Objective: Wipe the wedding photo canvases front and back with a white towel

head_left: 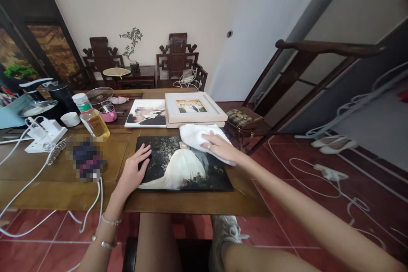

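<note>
A dark photo panel (186, 168) with a figure in a long white dress lies flat near the table's front edge. On its left edge rests my left hand (136, 166), fingers stretched out and holding nothing. My right hand (219, 146) presses a white cloth (193, 135) onto the panel's upper right corner, its fingers bent into the fabric. The cloth covers that corner and part of the picture. Just behind stand a stack of pale picture frames (194, 108) and, to their left, a white-edged photo panel (146, 114).
On the wooden table (191, 202), a bottle of yellow liquid (92, 119), a pink cup (108, 113), a white power strip (47, 134) and a blurred-out device (86, 159) stand to the left. White cables hang over the front edge. A dark wooden chair (293, 68) is at the right.
</note>
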Motion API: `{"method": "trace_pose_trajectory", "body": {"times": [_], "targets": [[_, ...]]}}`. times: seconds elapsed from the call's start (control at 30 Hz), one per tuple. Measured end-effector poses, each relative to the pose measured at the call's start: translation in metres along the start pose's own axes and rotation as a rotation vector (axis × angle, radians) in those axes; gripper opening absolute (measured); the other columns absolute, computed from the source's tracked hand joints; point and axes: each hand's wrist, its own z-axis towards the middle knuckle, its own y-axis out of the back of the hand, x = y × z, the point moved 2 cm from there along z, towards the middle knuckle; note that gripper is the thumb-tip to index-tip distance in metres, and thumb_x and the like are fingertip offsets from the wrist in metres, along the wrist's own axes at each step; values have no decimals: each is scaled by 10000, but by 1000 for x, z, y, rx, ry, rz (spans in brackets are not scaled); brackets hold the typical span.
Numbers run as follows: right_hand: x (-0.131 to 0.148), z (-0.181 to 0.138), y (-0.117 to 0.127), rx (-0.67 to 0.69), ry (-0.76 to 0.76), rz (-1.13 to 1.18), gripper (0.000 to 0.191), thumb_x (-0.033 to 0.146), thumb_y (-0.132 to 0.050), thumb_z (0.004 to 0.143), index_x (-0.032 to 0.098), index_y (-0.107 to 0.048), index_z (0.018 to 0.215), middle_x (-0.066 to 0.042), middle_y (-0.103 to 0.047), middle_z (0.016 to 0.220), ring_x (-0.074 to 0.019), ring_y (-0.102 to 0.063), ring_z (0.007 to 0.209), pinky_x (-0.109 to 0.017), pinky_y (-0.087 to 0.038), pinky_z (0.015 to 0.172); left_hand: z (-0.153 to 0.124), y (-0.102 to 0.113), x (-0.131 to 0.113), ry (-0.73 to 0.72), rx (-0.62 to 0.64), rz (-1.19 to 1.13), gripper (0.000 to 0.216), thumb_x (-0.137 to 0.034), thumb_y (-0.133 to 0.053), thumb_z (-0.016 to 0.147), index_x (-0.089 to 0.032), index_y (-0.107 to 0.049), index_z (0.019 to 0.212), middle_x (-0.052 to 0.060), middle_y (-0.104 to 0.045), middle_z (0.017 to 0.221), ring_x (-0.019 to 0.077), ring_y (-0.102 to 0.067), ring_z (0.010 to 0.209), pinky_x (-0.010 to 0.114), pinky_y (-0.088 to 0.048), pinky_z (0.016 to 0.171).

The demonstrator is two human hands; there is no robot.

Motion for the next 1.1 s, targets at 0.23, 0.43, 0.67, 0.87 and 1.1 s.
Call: {"method": "trace_pose_trajectory", "body": {"times": [0.23, 0.43, 0.67, 0.87, 1.1], "targets": [[15, -18, -7, -23, 7, -34, 128, 212, -383, 813, 215, -504, 772, -9, -629, 845, -239, -582, 937, -507, -259, 1038, 0, 2, 4, 13, -13, 37, 344, -285, -455, 872, -178, -598, 1166, 78, -510, 1331, 233, -434, 1261, 431, -347, 1060], [58, -90, -8, 132, 163, -43, 147, 167, -402, 777, 214, -539, 804, -54, -526, 1288, -299, -335, 1295, -517, -271, 1039, 1, 0, 5, 40, 25, 68, 386, -309, -412, 895, -133, -564, 1203, 101, -461, 1372, 215, -401, 1286, 403, -309, 1085], [60, -104, -5, 202, 179, -22, 133, 157, -416, 764, 210, -538, 772, -63, -550, 1261, -284, -382, 1267, -484, -281, 1046, 2, 0, 6, 27, 54, 68, 405, -329, -419, 894, -138, -541, 1230, 100, -468, 1366, 220, -373, 1303, 416, -297, 1088], [10, -23, 4, 36, 46, -16, 149, 247, -384, 820, 205, -507, 747, -50, -623, 887, -313, -494, 1127, -504, -329, 986, 1, 1, 8, 28, 59, 56, 400, -330, -425, 894, -157, -534, 1238, 85, -462, 1373, 205, -362, 1310, 410, -283, 1097], [13, -21, -2, 4, 52, -41, 162, 234, -371, 822, 196, -525, 796, -78, -632, 957, -329, -516, 1089, -552, -301, 981, 3, 0, 6, 34, 55, 44, 392, -319, -434, 887, -141, -553, 1216, 98, -483, 1354, 207, -373, 1304, 413, -294, 1091]]}}
